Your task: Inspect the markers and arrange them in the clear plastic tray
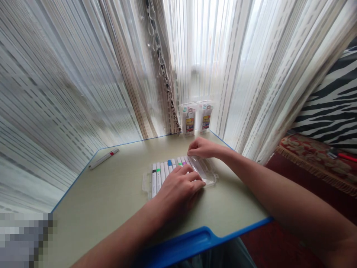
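A clear plastic case [145, 183] lies open on the table, holding a row of white markers [162, 172]. Black, green, blue and purple bands show on several of them. My left hand [180, 185] rests across the markers with its fingers loosely bent and apart, its fingertips by the case's right part. The thumb is hidden beneath it. At the far edge of the row, my right hand [202, 147] is curled with its fingers pressed together. Its fingertips are at the markers' upper ends, and whatever they pinch is hidden.
One white marker with a red band [104, 159] lies apart at the table's left edge. Two clear boxes with labels [189, 121] stand at the back against the striped curtain [195, 82]. The pale table [117, 201] has a blue rim, with a blue tray [181, 243] at the front.
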`<state>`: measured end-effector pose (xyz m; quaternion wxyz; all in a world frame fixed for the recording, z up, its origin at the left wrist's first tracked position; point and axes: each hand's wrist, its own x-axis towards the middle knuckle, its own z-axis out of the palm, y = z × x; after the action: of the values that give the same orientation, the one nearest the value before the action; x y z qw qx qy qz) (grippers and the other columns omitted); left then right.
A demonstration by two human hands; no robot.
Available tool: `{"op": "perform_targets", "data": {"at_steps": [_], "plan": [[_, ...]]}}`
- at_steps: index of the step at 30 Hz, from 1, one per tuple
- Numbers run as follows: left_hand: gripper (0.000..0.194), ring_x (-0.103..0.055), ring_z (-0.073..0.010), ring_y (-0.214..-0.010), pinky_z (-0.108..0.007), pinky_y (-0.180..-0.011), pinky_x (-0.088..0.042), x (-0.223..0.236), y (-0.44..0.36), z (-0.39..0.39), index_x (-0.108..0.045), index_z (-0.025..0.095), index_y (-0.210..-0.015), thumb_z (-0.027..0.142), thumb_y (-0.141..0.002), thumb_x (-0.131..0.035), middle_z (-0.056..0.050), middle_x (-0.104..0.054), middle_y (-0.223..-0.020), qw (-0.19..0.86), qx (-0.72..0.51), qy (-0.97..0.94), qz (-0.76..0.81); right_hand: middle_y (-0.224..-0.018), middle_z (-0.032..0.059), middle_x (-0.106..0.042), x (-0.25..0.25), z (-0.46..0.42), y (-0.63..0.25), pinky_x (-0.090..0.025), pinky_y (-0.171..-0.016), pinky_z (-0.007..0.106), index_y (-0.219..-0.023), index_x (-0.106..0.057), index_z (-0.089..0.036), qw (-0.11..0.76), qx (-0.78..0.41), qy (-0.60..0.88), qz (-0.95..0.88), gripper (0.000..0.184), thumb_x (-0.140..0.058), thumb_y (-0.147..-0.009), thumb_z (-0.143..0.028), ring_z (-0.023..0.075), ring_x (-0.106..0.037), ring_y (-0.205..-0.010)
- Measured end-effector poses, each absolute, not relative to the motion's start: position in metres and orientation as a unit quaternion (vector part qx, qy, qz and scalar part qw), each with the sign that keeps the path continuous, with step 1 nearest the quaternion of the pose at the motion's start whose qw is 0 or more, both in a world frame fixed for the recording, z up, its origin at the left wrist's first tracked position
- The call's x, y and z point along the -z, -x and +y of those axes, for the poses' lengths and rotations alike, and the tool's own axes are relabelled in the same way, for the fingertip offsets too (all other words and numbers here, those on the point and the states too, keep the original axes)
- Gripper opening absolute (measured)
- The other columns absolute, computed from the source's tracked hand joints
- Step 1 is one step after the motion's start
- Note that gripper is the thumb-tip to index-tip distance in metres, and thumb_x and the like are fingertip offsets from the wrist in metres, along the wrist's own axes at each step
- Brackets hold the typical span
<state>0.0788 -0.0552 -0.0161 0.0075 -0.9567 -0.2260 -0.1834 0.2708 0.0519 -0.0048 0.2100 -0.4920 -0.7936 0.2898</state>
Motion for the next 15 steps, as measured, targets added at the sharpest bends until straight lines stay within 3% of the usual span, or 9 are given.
{"op": "perform_targets", "data": {"at_steps": [15], "plan": [[0.022, -0.053, -0.0221, -0.096, -0.038, -0.087, -0.042, 0.0173, -0.0792, -0.0547, -0.069, 0.023, -0.102, 0.018, -0.088, -0.053, -0.002, -0.071, -0.098, 0.01, 0.181, 0.957, -0.227, -0.059, 0.0017, -0.062, 0.0087, 0.0547, -0.272, -0.035, -0.051, 0.024, -0.076, -0.076, -0.009, 0.213, -0.293, 0.488, -0.794, 0.025, -0.06, -0.071, -0.027, 0.0118, -0.048, -0.056]]}}
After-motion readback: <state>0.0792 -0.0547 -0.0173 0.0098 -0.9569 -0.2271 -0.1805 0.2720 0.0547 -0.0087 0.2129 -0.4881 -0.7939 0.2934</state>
